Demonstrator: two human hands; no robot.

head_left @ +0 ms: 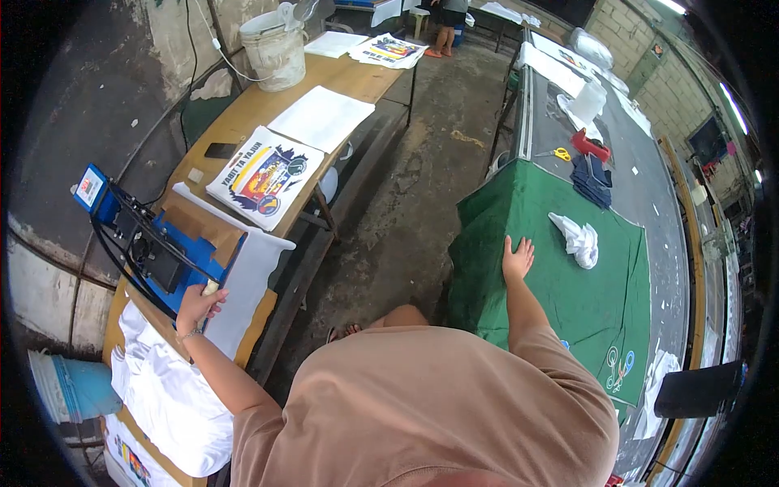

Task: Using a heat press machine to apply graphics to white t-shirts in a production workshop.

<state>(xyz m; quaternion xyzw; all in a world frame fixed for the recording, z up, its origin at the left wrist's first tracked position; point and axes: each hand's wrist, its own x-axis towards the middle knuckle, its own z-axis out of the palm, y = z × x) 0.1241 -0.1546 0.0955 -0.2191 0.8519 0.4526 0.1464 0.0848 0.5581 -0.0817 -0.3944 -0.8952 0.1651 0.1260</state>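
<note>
My left hand (200,308) is closed round the pale-tipped handle (211,287) of a blue and black heat press (158,256) on the left table. White fabric (243,284) hangs over the press's near edge, and a brown sheet (197,226) lies on the press. On the right, my right hand (518,258) rests flat with its fingers apart on a green cloth (560,300) spread over the table's corner. A crumpled white rag (578,241) lies on that cloth, a little beyond my right hand.
Printed white shirts (266,177), a dark phone (221,150) and a white bucket (274,53) stand along the left table. On the right table are yellow scissors (556,152), a red tape dispenser (590,146) and folded dark fabric (591,180). Another person (448,28) stands down the aisle.
</note>
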